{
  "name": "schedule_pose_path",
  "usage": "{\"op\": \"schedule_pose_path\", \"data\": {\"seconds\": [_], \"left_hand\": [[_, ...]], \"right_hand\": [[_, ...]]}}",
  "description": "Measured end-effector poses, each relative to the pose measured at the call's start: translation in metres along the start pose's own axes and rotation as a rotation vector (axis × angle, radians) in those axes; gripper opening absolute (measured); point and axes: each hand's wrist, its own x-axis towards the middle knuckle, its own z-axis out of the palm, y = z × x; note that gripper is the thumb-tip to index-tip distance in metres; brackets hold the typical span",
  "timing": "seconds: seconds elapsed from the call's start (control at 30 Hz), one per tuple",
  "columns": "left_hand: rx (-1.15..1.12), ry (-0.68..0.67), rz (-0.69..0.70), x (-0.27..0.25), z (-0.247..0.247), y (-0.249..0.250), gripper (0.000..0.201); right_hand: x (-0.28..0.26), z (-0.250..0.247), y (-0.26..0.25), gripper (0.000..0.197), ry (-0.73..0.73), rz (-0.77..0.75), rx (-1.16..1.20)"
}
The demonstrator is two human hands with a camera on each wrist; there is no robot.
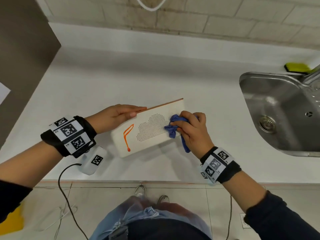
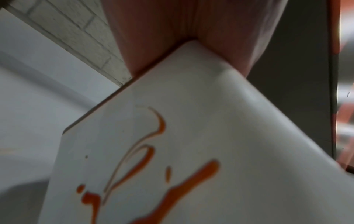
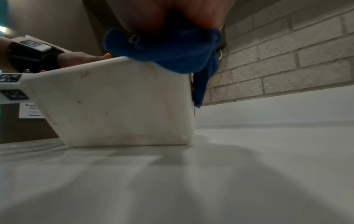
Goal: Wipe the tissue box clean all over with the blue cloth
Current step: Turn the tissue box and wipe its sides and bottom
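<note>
A white tissue box [image 1: 119, 146] with a dotted cloud pattern lies tilted on the white counter. An orange streak [image 1: 127, 135] runs down its left part, and more orange smears [image 2: 191, 181] show up close on the box [image 2: 191, 128]. My left hand [image 1: 119, 115] pinches the box's far left edge, thumb on the face, fingers behind. My right hand [image 1: 192, 130] grips the bunched blue cloth [image 1: 173, 125] and presses it on the right end of the top face. In the right wrist view the cloth [image 3: 168, 51] overhangs the corner of the box [image 3: 118, 106], whose side shows faint marks.
A steel sink [image 1: 245, 80] with a tap [image 1: 311, 75] sits at the right, a green sponge [image 1: 297, 67] behind it. A brick wall [image 1: 190, 19] backs the counter, and a dark panel [image 1: 20, 49] stands at the left. The counter's front edge [image 1: 155, 181] is near my body.
</note>
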Motion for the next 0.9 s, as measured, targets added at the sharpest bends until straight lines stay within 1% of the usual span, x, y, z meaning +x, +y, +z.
{"op": "schedule_pose_path", "data": {"seconds": [0.1,0.13,0.2,0.23,0.3,0.33,0.37,0.4,0.43,0.47,0.53,0.57,0.63,0.67,0.73,0.8,0.9], "left_hand": [[-0.025,0.011,-0.001,-0.001,0.000,0.002,0.051],[-0.021,0.010,0.002,-0.001,0.000,0.002,0.050],[-0.027,0.006,0.002,-0.001,0.002,0.000,0.040],[-0.028,0.003,0.005,-0.001,0.002,-0.002,0.035],[-0.016,0.012,0.003,0.000,0.002,-0.005,0.034],[-0.010,0.021,0.003,0.001,0.001,-0.005,0.034],[-0.007,0.026,0.007,0.001,0.001,-0.005,0.034],[-0.002,0.029,0.011,0.001,0.000,-0.005,0.034],[-0.001,0.035,0.015,0.002,0.000,-0.006,0.033],[-0.003,0.039,0.018,0.001,0.001,-0.006,0.033],[0.000,0.045,0.023,0.001,0.003,-0.007,0.031],[0.007,0.054,0.022,0.001,0.004,-0.007,0.031],[0.023,0.064,0.030,-0.001,0.004,-0.006,0.033],[0.031,0.066,0.038,-0.001,0.003,-0.005,0.037],[0.043,0.060,0.041,-0.002,0.003,-0.003,0.045],[0.031,0.060,0.042,-0.004,0.004,0.000,0.049],[0.026,0.058,0.057,-0.005,0.005,0.003,0.048]], "right_hand": [[-0.013,-0.005,0.005,0.031,-0.067,0.037,0.045],[-0.017,-0.007,0.006,0.035,-0.082,0.055,0.057],[-0.024,-0.012,0.007,0.040,-0.122,0.093,0.090],[-0.028,-0.016,0.008,0.037,-0.163,0.092,0.099],[-0.041,-0.025,0.012,0.025,-0.309,0.010,0.031],[-0.048,-0.029,0.016,0.024,-0.373,-0.022,-0.016],[-0.054,-0.033,0.016,0.025,-0.394,0.001,-0.020],[-0.057,-0.038,0.016,0.027,-0.369,0.090,0.031],[-0.054,-0.045,0.012,0.028,-0.295,0.219,0.136],[-0.048,-0.050,0.008,0.027,-0.193,0.340,0.263],[-0.029,-0.058,-0.001,0.017,-0.022,0.574,0.500],[-0.021,-0.061,-0.001,0.015,0.023,0.669,0.610],[-0.013,-0.068,0.002,0.030,0.039,0.800,0.738],[-0.012,-0.074,0.004,0.038,0.020,0.815,0.730],[-0.014,-0.086,0.008,0.048,-0.031,0.780,0.618],[-0.014,-0.098,0.010,0.047,-0.028,0.748,0.478],[-0.012,-0.105,0.009,0.046,0.038,0.608,0.244]]}}
